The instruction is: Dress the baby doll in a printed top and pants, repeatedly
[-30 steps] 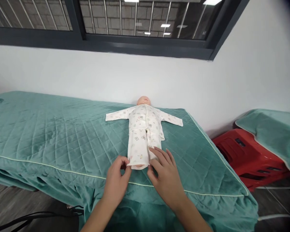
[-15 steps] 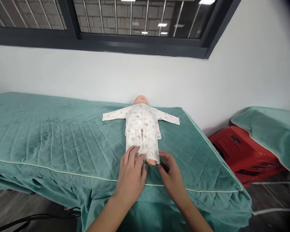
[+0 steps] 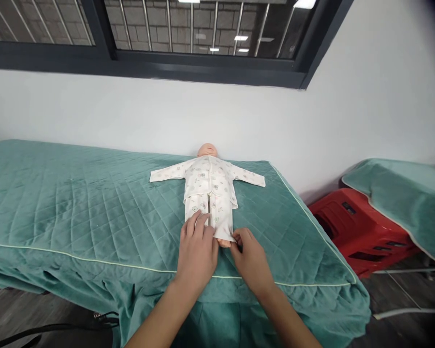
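While at trouser hem [image 3: 224, 236], right hand [image 3: 253, 262]

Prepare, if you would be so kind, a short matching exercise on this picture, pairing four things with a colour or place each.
Things:
1. Right hand
2. Jacket
3. Quilted cover
4. Window frame

Colours and places:
A. Green
B. Dark grey
C. At the lower end of a trouser leg
D. White with small printed figures

Right pairs: 1-C, 2-D, 3-A, 4-B.
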`<state>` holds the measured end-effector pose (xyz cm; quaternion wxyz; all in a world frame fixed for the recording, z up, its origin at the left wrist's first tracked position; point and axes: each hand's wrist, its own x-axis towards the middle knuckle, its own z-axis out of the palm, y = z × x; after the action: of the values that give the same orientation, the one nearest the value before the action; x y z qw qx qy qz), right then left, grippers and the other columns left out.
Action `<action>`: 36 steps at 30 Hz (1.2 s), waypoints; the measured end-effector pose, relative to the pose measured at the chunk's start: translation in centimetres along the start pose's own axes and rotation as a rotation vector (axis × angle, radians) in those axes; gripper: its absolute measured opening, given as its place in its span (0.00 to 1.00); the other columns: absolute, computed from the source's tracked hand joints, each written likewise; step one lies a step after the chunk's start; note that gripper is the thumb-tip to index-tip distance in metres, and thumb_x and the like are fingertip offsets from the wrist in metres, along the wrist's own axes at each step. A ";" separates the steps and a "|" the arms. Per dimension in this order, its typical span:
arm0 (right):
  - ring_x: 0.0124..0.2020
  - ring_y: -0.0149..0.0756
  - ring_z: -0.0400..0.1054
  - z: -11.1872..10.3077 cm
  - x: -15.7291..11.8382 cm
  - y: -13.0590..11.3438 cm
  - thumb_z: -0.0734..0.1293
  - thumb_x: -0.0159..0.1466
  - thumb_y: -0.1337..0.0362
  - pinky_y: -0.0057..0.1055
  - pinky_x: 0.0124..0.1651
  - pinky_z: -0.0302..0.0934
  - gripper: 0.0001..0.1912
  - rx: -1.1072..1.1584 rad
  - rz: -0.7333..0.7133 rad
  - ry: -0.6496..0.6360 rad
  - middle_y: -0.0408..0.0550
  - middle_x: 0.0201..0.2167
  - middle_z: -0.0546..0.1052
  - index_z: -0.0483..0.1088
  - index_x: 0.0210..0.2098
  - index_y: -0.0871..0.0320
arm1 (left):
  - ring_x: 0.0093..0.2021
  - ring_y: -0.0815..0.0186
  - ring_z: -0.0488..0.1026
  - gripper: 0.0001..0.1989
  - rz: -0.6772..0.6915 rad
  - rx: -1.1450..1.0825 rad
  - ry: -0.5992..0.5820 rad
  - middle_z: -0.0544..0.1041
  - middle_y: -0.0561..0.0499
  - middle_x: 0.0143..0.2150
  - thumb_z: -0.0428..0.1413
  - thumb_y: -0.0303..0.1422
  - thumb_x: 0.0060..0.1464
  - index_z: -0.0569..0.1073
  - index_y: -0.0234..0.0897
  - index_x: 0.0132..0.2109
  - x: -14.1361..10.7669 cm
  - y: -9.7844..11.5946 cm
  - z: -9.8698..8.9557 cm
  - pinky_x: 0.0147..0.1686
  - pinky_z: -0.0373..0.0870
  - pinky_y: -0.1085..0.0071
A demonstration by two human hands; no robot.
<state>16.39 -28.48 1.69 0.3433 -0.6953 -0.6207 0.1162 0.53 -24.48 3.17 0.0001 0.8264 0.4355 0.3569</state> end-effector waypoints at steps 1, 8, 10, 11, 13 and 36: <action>0.33 0.37 0.64 -0.3 -0.3 -0.2 0.62 0.66 0.65 0.34 0.36 0.59 0.03 0.013 -0.011 0.009 0.44 0.32 0.69 0.63 0.35 0.55 | 0.67 0.50 0.58 0.05 0.001 -0.024 0.009 0.71 0.43 0.59 0.52 0.25 0.60 0.72 0.36 0.41 -0.1 0.1 -0.4 0.59 0.65 0.48; 0.33 0.35 0.63 -1.9 -2.3 -1.0 0.61 0.66 0.68 0.31 0.37 0.58 0.03 0.010 -0.120 0.087 0.43 0.32 0.67 0.63 0.35 0.54 | 0.66 0.52 0.59 0.06 0.002 -0.110 0.074 0.71 0.45 0.59 0.52 0.26 0.61 0.71 0.37 0.44 -1.1 0.4 -1.6 0.60 0.64 0.49; 0.34 0.35 0.64 -1.5 -2.6 -0.8 0.61 0.66 0.68 0.31 0.37 0.58 0.04 -0.005 -0.096 0.057 0.43 0.32 0.67 0.63 0.35 0.54 | 0.65 0.52 0.60 0.06 0.016 -0.099 0.072 0.72 0.44 0.59 0.52 0.25 0.61 0.71 0.37 0.44 -1.5 0.4 -1.0 0.59 0.65 0.48; 0.34 0.36 0.64 -1.2 -2.7 -0.7 0.61 0.67 0.68 0.31 0.37 0.58 0.04 -0.012 -0.080 0.033 0.43 0.33 0.68 0.64 0.35 0.54 | 0.65 0.51 0.60 0.06 0.026 -0.093 0.064 0.72 0.44 0.59 0.52 0.25 0.61 0.71 0.37 0.44 -1.7 0.4 -0.7 0.59 0.65 0.48; 0.35 0.36 0.65 -0.4 -2.8 -0.6 0.60 0.68 0.68 0.32 0.38 0.58 0.04 -0.018 -0.059 -0.009 0.44 0.34 0.69 0.65 0.36 0.54 | 0.65 0.51 0.61 0.06 0.037 -0.081 0.041 0.71 0.43 0.59 0.53 0.25 0.60 0.71 0.36 0.43 -2.1 0.4 -0.1 0.59 0.65 0.48; 0.40 0.38 0.69 0.1 -2.6 0.1 0.64 0.68 0.60 0.35 0.41 0.68 0.13 0.167 -0.042 0.080 0.51 0.44 0.72 0.70 0.50 0.54 | 0.47 0.59 0.69 0.07 -0.210 -0.325 0.044 0.71 0.45 0.46 0.53 0.25 0.61 0.72 0.37 0.45 -3.2 -1.2 -0.7 0.44 0.73 0.61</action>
<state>15.91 -30.89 0.88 0.4268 -0.6552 -0.6090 0.1326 -1.94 -26.24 1.39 0.1612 0.7574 0.4560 0.4387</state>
